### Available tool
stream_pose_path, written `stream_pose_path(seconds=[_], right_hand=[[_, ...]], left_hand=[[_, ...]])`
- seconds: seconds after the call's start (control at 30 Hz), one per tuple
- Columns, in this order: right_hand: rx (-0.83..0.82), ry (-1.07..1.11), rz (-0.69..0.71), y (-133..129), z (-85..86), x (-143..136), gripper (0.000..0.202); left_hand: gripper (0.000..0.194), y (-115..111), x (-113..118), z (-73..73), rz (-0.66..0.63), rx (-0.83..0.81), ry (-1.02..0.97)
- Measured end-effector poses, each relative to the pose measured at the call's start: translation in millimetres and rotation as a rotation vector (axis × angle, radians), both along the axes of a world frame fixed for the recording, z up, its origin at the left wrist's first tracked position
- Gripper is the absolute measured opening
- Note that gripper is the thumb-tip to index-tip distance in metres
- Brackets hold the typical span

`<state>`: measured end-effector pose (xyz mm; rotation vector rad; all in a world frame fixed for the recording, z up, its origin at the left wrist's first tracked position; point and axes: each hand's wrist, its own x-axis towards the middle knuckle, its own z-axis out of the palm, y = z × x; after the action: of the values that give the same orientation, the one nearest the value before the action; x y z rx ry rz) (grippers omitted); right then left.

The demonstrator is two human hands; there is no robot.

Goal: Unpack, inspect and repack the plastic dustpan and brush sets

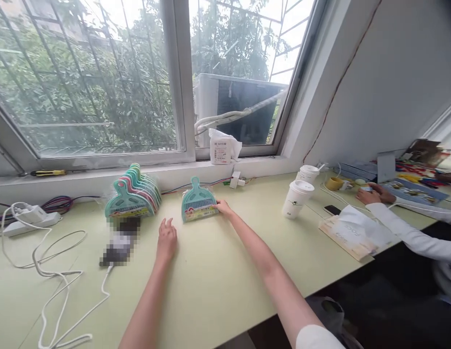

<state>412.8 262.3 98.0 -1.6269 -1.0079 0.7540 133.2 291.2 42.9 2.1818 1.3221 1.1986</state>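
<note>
A teal dustpan with a brush (199, 203) stands on the table in front of me, its handle pointing up and a yellow printed label across its lower part. My right hand (224, 207) grips the dustpan's right edge, fingers behind it. Just left of it, apart from the dustpan, my left hand (167, 238) hovers over or rests on the table with its fingers loosely bent and nothing in them. Further left stands a row of similar wrapped dustpans (132, 196) in teal, pink and green, packed closely one behind another.
White cables (39, 261) and a power strip (32, 225) lie on the left, near a blurred-out item (119, 245). Paper cups (298, 198), a phone (332, 210) and a tissue pack (356, 232) are on the right. Beyond them another person's hands (374, 195) work.
</note>
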Motion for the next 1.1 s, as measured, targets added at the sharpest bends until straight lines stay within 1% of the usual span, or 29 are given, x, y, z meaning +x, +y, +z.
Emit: stream_pose_path(seconds=[0.07,0.1,0.13,0.2,0.27,0.3,0.33,0.4,0.47,0.53,0.57,0.6,0.67,0.7,0.73,0.77,0.8,0.9,1.0,1.07,1.1], right_hand=[[-0.038,-0.002,0.04,-28.9,-0.1,-5.7,0.02],[-0.06,-0.007,0.053,-42.1,-0.5,-8.7,0.019],[-0.077,-0.011,0.063,-53.9,-1.1,-12.0,0.018],[-0.104,-0.021,0.072,-72.6,-3.2,-19.7,0.016],[-0.12,-0.037,0.061,-84.3,-6.2,-29.2,0.014],[-0.124,-0.049,0.046,-88.1,-8.0,-34.7,0.013],[-0.125,-0.062,0.028,-90.8,-9.8,-40.8,0.013],[-0.113,-0.084,-0.022,-94.7,-13.6,-54.4,0.02],[-0.014,-0.187,-0.111,-98.5,-17.3,-68.6,0.036],[0.156,-0.403,-0.204,-103.0,-21.0,-81.3,0.049],[0.241,-0.532,-0.213,-105.1,-22.8,-86.5,0.049],[0.305,-0.651,-0.176,-106.8,-24.7,-90.8,0.042],[0.346,-0.811,0.021,-108.4,-28.7,-96.7,0.02],[0.341,-0.852,0.127,-108.2,-30.6,-98.6,0.015],[0.326,-0.868,0.202,-107.5,-32.4,-99.9,0.017],[0.309,-0.86,0.237,-106.4,-33.9,-100.7,0.021],[0.295,-0.832,0.232,-105.3,-35.0,-101.1,0.023],[0.26,-0.653,0.128,-103.0,-35.5,-99.7,0.028],[0.194,-0.425,0.041,-102.5,-33.2,-95.4,0.035],[0.171,-0.232,-0.022,-102.1,-31.2,-91.8,0.031],[0.178,-0.111,-0.042,-101.6,-30.3,-89.9,0.027]], left_hand=[[0.041,2.2,-3.5,4.1,-0.007,-0.113,-0.205],[0.041,1.6,-4.8,7.4,-0.009,-0.2,-0.329],[0.043,-0.5,-5.5,11.4,-0.036,-0.302,-0.454],[0.049,-8.8,-3.9,20.6,-0.155,-0.54,-0.651],[0.053,-20.3,1.3,29.0,-0.315,-0.746,-0.734],[0.053,-25.8,4.7,32.2,-0.371,-0.815,-0.733],[0.051,-30.4,8.2,34.6,-0.397,-0.856,-0.724],[0.047,-35.5,14.1,36.7,-0.382,-0.877,-0.718],[0.043,-35.4,17.7,36.0,-0.335,-0.878,-0.749],[0.042,-33.0,19.6,33.6,-0.297,-0.868,-0.821],[0.042,-31.8,20.2,32.0,-0.276,-0.85,-0.863],[0.042,-31.1,20.6,30.2,-0.247,-0.818,-0.909],[0.04,-31.0,21.3,26.4,-0.191,-0.73,-0.998],[0.038,-31.5,21.3,24.6,-0.173,-0.691,-1.029],[0.036,-32.2,21.2,23.1,-0.168,-0.664,-1.047],[0.035,-32.9,20.8,21.8,-0.172,-0.652,-1.051],[0.035,-33.8,20.4,20.9,-0.183,-0.649,-1.041],[0.038,-37.3,20.1,21.6,-0.22,-0.647,-0.971],[0.056,-45.5,22.5,27.8,-0.269,-0.624,-0.941],[0.069,-54.0,24.9,34.4,-0.341,-0.609,-0.941],[0.07,-58.6,25.9,37.9,-0.39,-0.605,-0.933]])
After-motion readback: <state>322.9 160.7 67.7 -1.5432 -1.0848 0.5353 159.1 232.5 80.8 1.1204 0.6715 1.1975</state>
